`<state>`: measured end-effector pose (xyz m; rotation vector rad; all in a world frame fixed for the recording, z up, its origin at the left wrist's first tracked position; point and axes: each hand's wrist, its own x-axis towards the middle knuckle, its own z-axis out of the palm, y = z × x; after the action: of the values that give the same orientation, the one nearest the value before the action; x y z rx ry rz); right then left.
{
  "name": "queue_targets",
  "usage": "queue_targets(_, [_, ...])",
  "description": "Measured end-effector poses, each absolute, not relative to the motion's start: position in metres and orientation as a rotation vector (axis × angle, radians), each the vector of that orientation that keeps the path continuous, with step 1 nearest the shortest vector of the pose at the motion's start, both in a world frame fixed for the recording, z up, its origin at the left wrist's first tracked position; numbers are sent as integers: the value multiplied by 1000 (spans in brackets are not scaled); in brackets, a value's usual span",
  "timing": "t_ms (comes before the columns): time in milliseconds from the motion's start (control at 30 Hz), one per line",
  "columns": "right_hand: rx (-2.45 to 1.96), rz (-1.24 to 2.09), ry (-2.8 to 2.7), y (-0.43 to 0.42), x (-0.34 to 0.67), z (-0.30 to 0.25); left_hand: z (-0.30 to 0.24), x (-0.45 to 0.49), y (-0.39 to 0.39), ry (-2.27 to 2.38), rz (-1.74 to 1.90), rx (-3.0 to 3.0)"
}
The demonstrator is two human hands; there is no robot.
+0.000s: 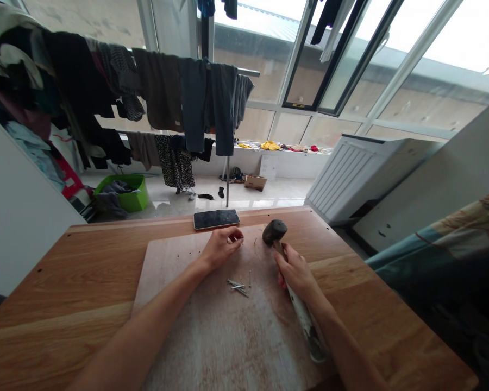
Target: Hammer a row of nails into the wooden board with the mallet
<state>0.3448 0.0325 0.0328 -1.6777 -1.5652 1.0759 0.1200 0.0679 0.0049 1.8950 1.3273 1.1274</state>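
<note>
My right hand (295,271) is wrapped round the handle of a mallet (274,232) near its dark head, which is raised a little above the board. The long pale handle runs back under my forearm. Over the far part of the pale wooden board (179,326), my left hand (222,247) is curled with thumb and fingers pinched; whatever is between the tips is too small to make out. A few loose nails (238,288) lie in a small heap on the board. Beside them a thin nail (250,278) appears to stand upright.
The board rests on a wooden table (65,271). A phone (216,219) lies at the table's far edge. Beyond are a rack of hanging clothes (158,87), a green basin (136,195) and a small cardboard box (255,183). A white ribbed washboard-like cabinet (342,174) stands at right.
</note>
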Motion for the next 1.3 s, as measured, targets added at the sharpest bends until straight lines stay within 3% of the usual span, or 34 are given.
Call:
queue_targets(300, [-1642, 1102, -1527, 31, 348, 31, 4, 122, 68, 1324, 1061, 1900])
queue_targets(833, [-1033, 1494, -1400, 9, 322, 34, 3, 126, 68, 1336, 1105, 1927])
queue_targets(1300, [-1017, 1494, -1497, 8, 321, 29, 2, 126, 69, 1317, 1106, 1970])
